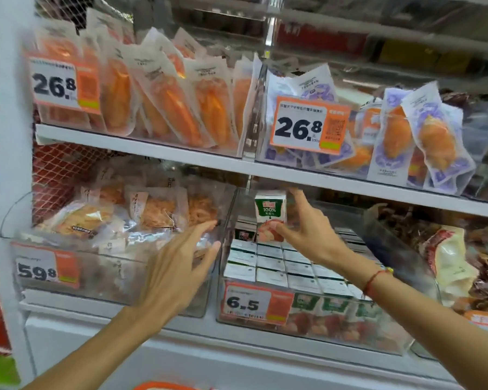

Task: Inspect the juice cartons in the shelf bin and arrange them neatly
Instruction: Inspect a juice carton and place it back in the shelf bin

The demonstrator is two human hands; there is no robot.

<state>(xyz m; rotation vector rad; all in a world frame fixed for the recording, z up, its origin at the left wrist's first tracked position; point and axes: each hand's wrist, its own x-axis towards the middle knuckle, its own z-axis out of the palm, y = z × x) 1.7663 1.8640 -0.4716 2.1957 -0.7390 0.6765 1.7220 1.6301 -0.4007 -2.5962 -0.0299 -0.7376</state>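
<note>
White shop shelving (141, 146) fills the view, stocked with clear plastic bins on two levels. On the upper shelf, bins hold packets of orange snacks (164, 88) on the left and purple-printed packets (431, 136) on the right, each bin fronted by a price tag reading 26.8 (310, 128). On the lower shelf, the left bin (68, 280) contains clear bags of shredded, tan-coloured food, with a tag reading 59.8 (47, 266). Just to its right sits the juice bin (307, 327), a clear bin marked 6.5 (257, 304), packed with rows of juice cartons (282, 266) standing upright, their white tops showing.

The right hand (307, 229) reaches over this bin and pinches one carton (270, 215) between thumb and fingers, holding it upright above the far rows; its front shows a green band, "100%" and what looks like a red fruit picture, though motion blur softens the print. A red string bracelet (373, 280) circles that wrist.

The left hand (178, 266) hovers with fingers spread and straight, holding nothing, near the wall between the two lower bins. Further right, another bin holds bags of dark dried goods (457, 266)
</note>
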